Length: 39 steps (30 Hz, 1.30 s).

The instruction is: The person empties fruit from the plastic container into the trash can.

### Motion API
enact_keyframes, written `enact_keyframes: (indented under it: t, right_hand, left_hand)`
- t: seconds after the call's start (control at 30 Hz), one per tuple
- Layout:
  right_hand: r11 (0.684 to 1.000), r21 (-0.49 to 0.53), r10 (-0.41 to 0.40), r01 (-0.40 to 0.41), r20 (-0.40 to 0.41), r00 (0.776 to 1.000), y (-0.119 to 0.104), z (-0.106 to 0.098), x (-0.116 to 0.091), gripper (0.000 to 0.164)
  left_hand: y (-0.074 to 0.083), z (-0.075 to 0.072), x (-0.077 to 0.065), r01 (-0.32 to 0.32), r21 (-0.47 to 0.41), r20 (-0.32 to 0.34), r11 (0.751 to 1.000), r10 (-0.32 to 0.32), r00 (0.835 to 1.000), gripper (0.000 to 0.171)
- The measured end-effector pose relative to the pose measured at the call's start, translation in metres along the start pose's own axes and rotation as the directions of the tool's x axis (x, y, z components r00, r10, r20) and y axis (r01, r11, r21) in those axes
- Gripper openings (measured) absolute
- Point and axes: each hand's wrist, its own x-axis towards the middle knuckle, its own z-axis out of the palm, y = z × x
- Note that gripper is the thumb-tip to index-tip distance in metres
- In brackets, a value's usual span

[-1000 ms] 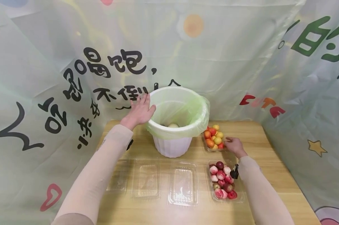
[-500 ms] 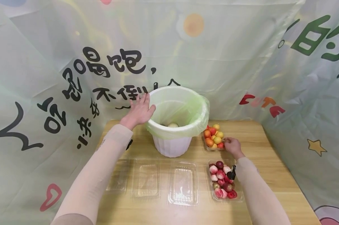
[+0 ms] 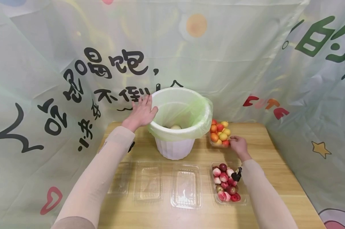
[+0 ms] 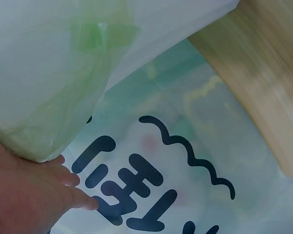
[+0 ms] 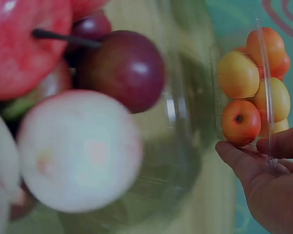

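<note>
A white bin with a pale green bag over its rim stands at the table's back. My left hand rests on the bin's left rim, fingers extended; in the left wrist view the hand touches the bagged rim. To the bin's right, my right hand pinches the near right edge of a clear plastic box. Small orange, red and yellow fruits fill this box. Thumb and fingers of the right hand lie on either side of its wall. A pale round thing lies inside the bin.
A second clear box of red, pink and dark purple fruits stands nearer, by the right forearm. Several clear plastic trays, one of them a middle tray, line the wooden table. Printed cloth hangs behind and at both sides.
The box of orange and yellow fruits has shifted away from me and slightly right, with the right hand on its edge. The left hand stays on the bin's rim.
</note>
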Motion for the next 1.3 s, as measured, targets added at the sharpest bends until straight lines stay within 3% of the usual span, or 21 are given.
enact_keyframes:
  t: [0.13,0.33,0.5,0.77,1.3]
  right_hand:
    - [0.999,0.047,-0.006,0.008,-0.04,0.999,-0.013,-0.01,-0.001,0.041]
    - [0.969,0.247,0.025,-0.024,0.0,1.0,-0.038,-0.026,-0.001,0.045]
    - [0.955,0.297,0.024,-0.023,-0.001,1.0,-0.062,-0.042,-0.004,0.045]
    - [0.957,0.288,-0.038,0.034,0.009,0.999,-0.097,-0.065,-0.015,0.046]
    - [0.969,0.23,-0.094,0.095,-0.015,0.995,-0.141,-0.093,-0.024,0.047]
  left_hand:
    - [0.001,0.0,-0.001,-0.001,0.0,0.003,1.0,0.001,1.0,0.079]
    - [0.001,-0.001,0.0,0.005,-0.011,0.007,1.0,-0.005,1.0,0.079]
    - [0.002,-0.002,0.0,0.01,-0.021,0.004,1.0,-0.01,1.0,0.079]
    - [0.001,0.0,0.001,0.012,-0.018,0.004,1.0,-0.012,1.0,0.079]
    - [0.002,0.0,-0.001,0.002,-0.015,-0.004,1.0,-0.002,1.0,0.079]
